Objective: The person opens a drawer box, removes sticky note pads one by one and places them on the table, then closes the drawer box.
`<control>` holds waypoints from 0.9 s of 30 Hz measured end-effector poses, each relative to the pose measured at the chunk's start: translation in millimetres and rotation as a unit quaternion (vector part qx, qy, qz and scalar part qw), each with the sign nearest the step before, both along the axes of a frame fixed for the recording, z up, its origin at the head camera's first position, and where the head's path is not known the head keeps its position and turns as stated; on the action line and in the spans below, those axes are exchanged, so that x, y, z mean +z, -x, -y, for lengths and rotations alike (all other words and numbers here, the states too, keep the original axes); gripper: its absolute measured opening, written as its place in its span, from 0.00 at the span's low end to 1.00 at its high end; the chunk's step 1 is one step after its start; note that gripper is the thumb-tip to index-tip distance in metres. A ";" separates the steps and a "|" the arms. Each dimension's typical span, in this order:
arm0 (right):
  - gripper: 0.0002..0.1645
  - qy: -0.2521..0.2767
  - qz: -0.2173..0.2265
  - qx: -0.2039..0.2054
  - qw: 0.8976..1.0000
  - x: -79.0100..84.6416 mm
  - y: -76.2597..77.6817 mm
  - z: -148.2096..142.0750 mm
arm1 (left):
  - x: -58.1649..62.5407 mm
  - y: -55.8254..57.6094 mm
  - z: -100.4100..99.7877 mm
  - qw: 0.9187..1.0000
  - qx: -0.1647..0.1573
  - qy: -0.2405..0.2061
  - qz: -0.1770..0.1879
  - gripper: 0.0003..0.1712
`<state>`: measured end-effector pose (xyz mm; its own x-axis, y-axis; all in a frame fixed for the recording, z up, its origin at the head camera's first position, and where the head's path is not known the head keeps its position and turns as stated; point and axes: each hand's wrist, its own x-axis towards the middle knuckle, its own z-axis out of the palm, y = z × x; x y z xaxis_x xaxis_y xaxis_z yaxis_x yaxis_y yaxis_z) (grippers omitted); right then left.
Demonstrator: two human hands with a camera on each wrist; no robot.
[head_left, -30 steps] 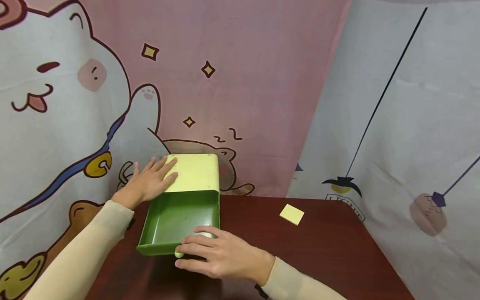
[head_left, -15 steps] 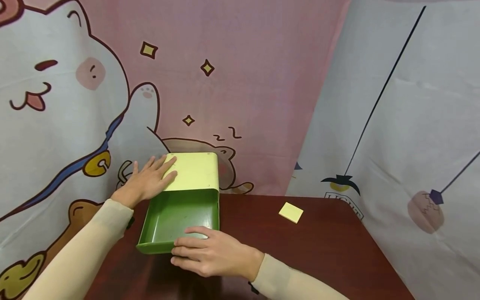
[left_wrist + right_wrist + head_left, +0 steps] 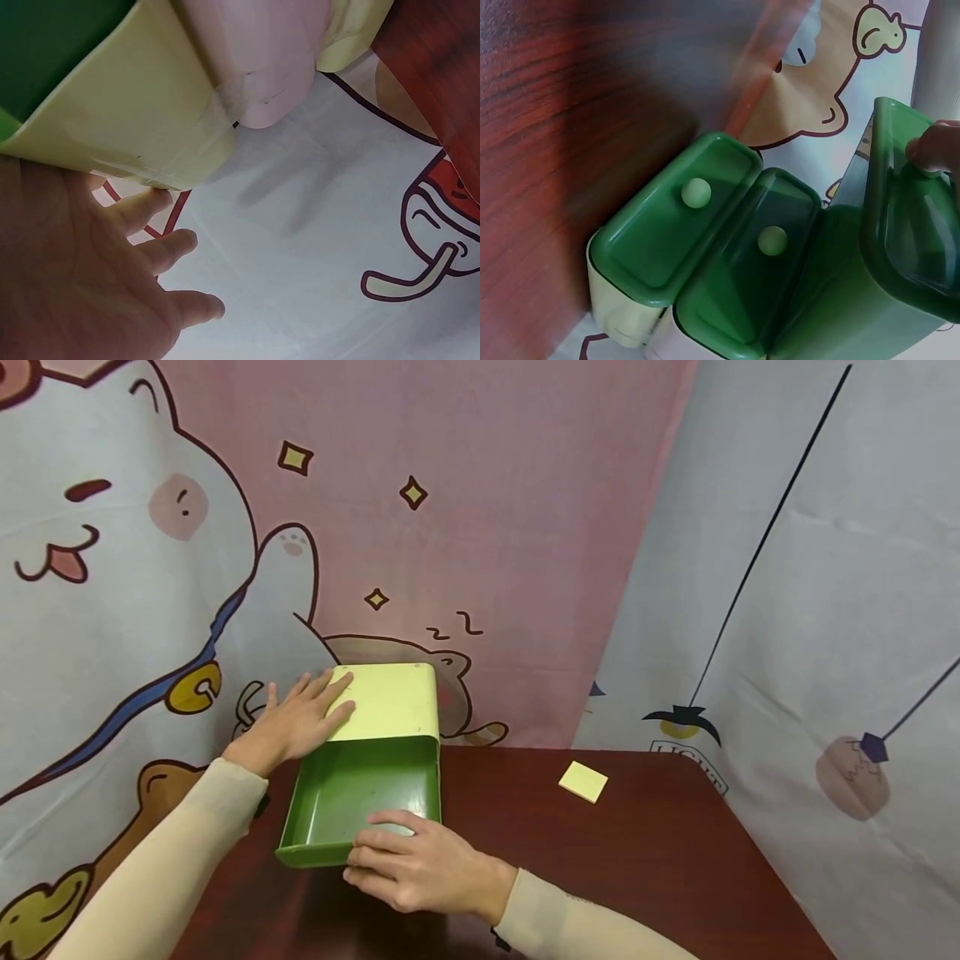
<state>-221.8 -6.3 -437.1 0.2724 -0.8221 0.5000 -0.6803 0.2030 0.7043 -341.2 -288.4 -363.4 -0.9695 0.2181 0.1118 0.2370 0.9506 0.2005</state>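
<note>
A small cabinet with a pale yellow top stands on the table near the backdrop. Its top green drawer is pulled far out, and the visible part of its inside is bare. My left hand lies on the left side of the cabinet top, fingers straight and spread. At the drawer's front, my right hand curls its fingers over the knob, which they hide in the head view. The right wrist view shows a fingertip against that knob. Two lower drawers are pushed in, each with a round light green knob.
A pale yellow sticky note pad lies on the dark red-brown table, right of the cabinet. Behind the table hangs a cartoon-printed cloth, and another printed cloth hangs along the right side.
My right hand has shifted slightly left, and its fingers now cover the light green knob seen earlier. The left hand keeps its place on the cabinet, and the drawer stays pulled out.
</note>
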 end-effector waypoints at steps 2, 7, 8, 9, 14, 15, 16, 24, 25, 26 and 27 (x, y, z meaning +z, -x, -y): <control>0.15 0.004 -0.005 0.004 1.000 -0.9 1.9 0.7 | 0.4 1.2 0.1 1.000 0.000 -0.002 -0.003 0.45; 0.15 0.004 -0.018 0.006 1.000 1.0 2.5 1.2 | 1.1 0.7 -2.3 1.000 0.002 -0.002 -0.004 0.45; 0.15 0.003 -0.020 0.006 1.000 1.8 2.3 1.2 | 1.2 0.5 -2.7 1.000 0.001 -0.002 -0.003 0.45; 0.15 0.003 -0.021 0.005 1.000 2.6 1.8 1.1 | 1.5 0.2 -3.2 1.000 0.001 -0.001 -0.003 0.45; 0.15 0.008 -0.008 0.003 1.000 6.9 -0.8 0.2 | 2.2 -0.2 -3.8 1.000 -0.001 0.001 -0.002 0.45; 0.15 0.010 -0.007 0.003 1.000 7.8 -1.3 0.1 | 2.2 -0.3 -3.7 1.000 -0.002 0.001 -0.001 0.45; 0.14 0.012 -0.006 0.002 1.000 8.6 -1.7 0.1 | 2.2 -0.6 -3.5 1.000 -0.002 0.000 -0.001 0.45; 0.14 0.030 0.019 -0.007 0.999 17.7 -4.2 2.3 | 2.2 -2.3 -0.7 1.000 0.000 0.003 0.002 0.46; 0.14 0.031 0.017 -0.009 0.999 18.4 -3.6 2.4 | 2.3 -2.2 -0.6 1.000 0.000 0.003 0.002 0.46; 0.14 0.033 0.017 -0.011 0.999 18.9 -2.8 2.4 | 2.5 -2.1 -0.7 1.000 -0.001 0.004 0.002 0.46; 0.14 0.035 0.013 -0.014 0.999 19.1 -1.6 2.3 | 2.8 -2.0 -0.6 1.000 -0.001 0.004 0.002 0.46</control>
